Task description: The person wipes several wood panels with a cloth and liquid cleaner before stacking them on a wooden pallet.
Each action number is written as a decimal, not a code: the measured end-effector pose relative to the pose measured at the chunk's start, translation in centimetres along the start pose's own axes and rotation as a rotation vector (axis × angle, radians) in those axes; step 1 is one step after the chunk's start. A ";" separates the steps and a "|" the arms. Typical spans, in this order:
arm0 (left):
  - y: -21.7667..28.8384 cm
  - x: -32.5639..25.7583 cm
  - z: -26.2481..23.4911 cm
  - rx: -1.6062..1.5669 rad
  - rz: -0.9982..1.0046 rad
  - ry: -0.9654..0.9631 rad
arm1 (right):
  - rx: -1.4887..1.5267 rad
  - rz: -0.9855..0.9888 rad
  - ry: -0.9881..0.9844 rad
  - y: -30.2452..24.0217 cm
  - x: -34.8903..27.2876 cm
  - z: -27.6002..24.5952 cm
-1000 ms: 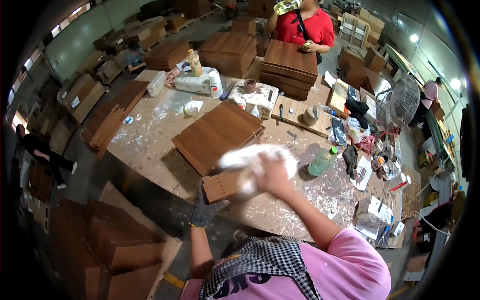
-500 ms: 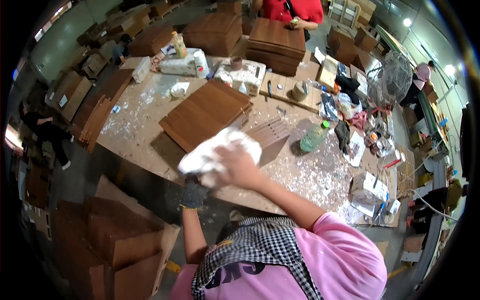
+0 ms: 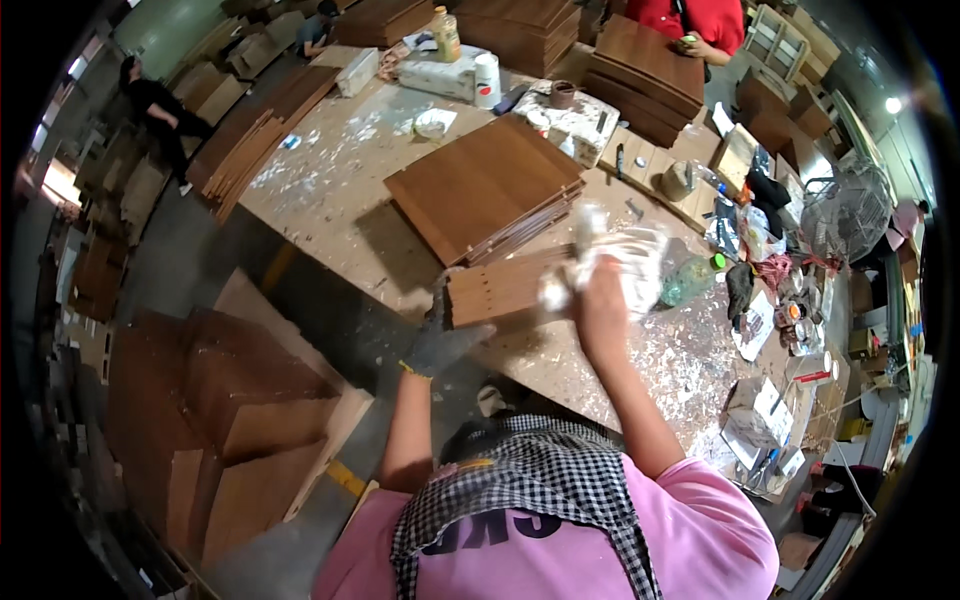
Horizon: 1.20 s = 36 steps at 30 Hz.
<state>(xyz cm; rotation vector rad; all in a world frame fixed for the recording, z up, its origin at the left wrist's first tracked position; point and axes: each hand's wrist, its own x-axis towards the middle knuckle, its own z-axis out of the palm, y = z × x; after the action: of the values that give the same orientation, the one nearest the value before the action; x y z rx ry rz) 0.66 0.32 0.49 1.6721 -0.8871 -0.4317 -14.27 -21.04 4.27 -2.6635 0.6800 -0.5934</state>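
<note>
My left hand (image 3: 442,337), in a dark grey glove, grips the near left end of a brown wooden panel (image 3: 503,287) that rests on edge on the paint-speckled workbench (image 3: 340,210). My bare right hand (image 3: 598,290) is closed on a bunched white rag (image 3: 618,258) pressed against the panel's right end. Just behind the panel lies a stack of similar brown boards (image 3: 487,185).
A green plastic bottle (image 3: 688,280), a roll of tape, small tins and papers crowd the bench's right side. A person in red (image 3: 700,20) stands at the far end by more board stacks. Cardboard boxes (image 3: 220,400) sit on the floor to my left. A fan (image 3: 845,215) stands right.
The panel has been turned from flat-facing to edge-on, and my right hand with the rag has slid from its left part to its right end. My head view has shifted.
</note>
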 end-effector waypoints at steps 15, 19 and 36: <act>-2.8 0.0 -0.4 0.007 -0.071 0.039 | 0.062 0.165 0.009 6.1 6.5 -4.5; -2.5 0.3 0.1 -0.012 -0.141 0.033 | -0.131 0.438 -0.145 5.2 7.9 -3.0; -2.6 0.3 1.1 -0.259 -0.128 0.082 | 0.370 0.569 -0.016 9.7 7.5 -4.3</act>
<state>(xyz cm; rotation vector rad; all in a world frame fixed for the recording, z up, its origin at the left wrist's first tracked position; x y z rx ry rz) 0.92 -0.42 -2.21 1.5006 -0.6372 -0.5375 -13.95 -33.85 6.33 -2.0039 1.1385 -0.4751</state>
